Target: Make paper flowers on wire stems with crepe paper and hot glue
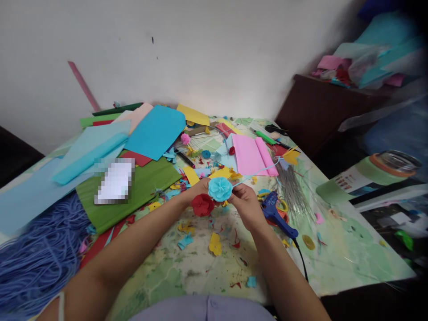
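A light blue paper flower (220, 189) and a red paper flower (202, 205) are held up together in front of me. My left hand (198, 189) is closed behind them, its fingertips mostly hidden by the petals. Just right of the blue flower, my right hand (246, 203) pinches a light blue string (256, 174), which trails up to the right over pink paper. A blue glue gun (278, 214) lies beside my right wrist. Yellow cut-out petals (215, 244) and blue scraps (185, 240) are scattered on the table below.
Coloured paper sheets (154, 133), a phone (115, 182) with its screen blurred, and blue yarn (43, 254) cover the left side. Thin wires (294, 191) lie right of my right hand. A green bottle (364, 176) stands near the table's right edge.
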`<state>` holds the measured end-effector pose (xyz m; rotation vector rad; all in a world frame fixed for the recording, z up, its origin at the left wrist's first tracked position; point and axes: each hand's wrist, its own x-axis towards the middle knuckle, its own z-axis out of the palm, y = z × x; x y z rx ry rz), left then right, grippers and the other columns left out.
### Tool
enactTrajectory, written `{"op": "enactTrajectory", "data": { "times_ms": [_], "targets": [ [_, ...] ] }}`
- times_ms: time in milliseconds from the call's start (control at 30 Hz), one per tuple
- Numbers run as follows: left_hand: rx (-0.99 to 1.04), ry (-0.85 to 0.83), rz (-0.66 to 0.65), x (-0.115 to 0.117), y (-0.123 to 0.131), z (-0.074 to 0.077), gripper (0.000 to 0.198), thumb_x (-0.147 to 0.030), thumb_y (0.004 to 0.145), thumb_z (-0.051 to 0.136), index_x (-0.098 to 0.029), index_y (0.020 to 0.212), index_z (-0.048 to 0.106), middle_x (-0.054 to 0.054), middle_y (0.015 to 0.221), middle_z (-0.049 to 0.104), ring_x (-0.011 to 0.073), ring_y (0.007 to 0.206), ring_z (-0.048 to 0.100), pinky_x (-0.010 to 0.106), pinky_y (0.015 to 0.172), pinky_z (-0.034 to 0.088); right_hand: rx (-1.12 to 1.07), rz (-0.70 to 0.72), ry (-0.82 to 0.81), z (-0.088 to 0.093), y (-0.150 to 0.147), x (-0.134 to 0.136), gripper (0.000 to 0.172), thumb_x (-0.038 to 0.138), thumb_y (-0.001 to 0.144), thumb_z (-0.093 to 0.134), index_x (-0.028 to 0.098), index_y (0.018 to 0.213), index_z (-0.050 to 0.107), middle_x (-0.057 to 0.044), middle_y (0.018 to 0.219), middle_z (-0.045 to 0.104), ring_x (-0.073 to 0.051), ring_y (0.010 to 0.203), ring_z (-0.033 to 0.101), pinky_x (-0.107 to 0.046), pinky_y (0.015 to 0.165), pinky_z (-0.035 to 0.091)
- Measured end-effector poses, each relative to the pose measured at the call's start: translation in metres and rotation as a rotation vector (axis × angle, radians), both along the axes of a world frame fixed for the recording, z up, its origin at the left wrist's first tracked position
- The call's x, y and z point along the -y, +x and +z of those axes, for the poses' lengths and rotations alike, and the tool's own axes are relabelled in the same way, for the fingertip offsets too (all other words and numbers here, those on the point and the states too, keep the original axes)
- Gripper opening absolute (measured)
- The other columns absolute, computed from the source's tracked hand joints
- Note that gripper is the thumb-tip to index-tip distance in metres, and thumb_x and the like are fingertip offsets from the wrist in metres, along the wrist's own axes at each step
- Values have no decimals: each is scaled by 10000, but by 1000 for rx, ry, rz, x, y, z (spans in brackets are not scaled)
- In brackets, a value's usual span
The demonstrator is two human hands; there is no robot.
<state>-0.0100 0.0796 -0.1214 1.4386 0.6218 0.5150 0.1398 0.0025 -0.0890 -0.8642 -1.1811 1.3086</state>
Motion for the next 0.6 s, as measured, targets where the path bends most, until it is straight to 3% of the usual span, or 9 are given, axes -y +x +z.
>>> {"op": "enactTrajectory", "data": {
  "times_ms": [200, 600],
  "targets": [
    [60, 5, -13, 5, 2, 3, 272, -357, 635, 705, -106, 605, 606, 14, 551, 578, 85, 486, 494, 201, 479, 420, 29, -54, -21, 1, -3, 1, 163, 319, 693, 651, 192, 616, 585, 20, 548, 617, -111, 514, 534, -222, 528, 398],
    [80, 106, -49, 2, 1, 8, 266, -357, 648, 698, -102, 634, 622, 3, 575, 572, 91, 537, 492, 204, 537, 417, 110, -108, 20, -3, -5, 0, 168, 331, 745, 585, 190, 653, 593, 12, 585, 606, -102, 519, 458, -225, 524, 350]
  ]
}}
